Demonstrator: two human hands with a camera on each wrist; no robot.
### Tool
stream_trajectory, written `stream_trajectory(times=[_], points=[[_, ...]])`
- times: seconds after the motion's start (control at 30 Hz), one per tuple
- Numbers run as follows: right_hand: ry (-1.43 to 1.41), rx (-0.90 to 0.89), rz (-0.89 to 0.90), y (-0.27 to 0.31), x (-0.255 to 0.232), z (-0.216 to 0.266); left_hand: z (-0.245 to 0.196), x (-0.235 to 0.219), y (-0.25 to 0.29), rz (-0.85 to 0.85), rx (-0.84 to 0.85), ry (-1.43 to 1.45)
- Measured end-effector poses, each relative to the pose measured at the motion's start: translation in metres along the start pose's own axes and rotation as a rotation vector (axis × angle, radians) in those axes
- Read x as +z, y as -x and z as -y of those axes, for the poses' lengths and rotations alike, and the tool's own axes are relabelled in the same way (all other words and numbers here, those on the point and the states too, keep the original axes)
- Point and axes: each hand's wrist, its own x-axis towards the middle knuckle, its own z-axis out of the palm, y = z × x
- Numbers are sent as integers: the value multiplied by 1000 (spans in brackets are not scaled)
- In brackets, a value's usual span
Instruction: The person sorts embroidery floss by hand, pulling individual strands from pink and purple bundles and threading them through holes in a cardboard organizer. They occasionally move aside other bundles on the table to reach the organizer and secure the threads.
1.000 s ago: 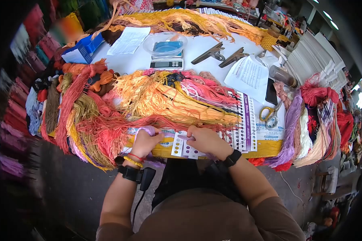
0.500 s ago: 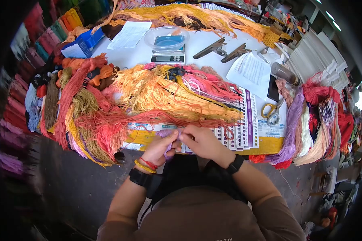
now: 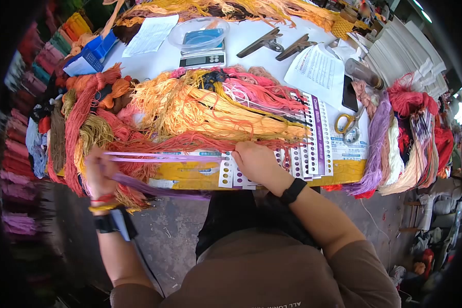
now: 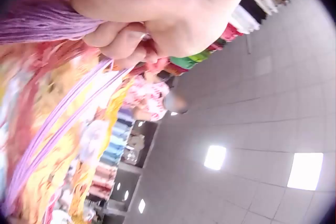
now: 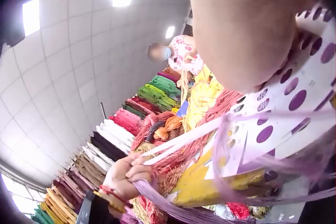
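Pale purple thread (image 3: 164, 158) runs taut between my two hands along the table's front edge. My left hand (image 3: 100, 172), far out to the left, grips one end with curled fingers. From the same fist a thicker purple hank (image 4: 47, 22) trails, hanging back below the table edge in the head view. At the other end, my right hand (image 3: 256, 161) holds the thread low over the punched cards (image 3: 231, 174), its fingertips hidden under the hand. Purple dots and holes line the cards (image 5: 294, 92) beside the right hand, and loose purple strands cross in front of them.
A big pile of orange and pink thread (image 3: 200, 110) lies behind the hands. Scissors (image 3: 346, 123), a phone (image 3: 349, 95), metal clamps (image 3: 259, 43) and a scale (image 3: 203, 59) lie beyond. Hanks (image 3: 374, 149) hang over the right edge. Another person (image 5: 184, 53) stands across the table.
My hands came together half a second ago over the purple thread. Now the left hand has swung far left, drawing the strands out straight, while the right hand stays near the cards.
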Motion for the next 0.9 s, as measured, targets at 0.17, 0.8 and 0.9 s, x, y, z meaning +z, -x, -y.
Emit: stream_trajectory(times=[0.17,0.8,0.9], points=[[-3,2,14,0,-5,3,-61,3,3,-333,544,-447],[-1381,243,175,53,-55,41,95,141,117,701,-534,206],[-1396,202,188,56,-51,40,97,148,125,661,-464,108]])
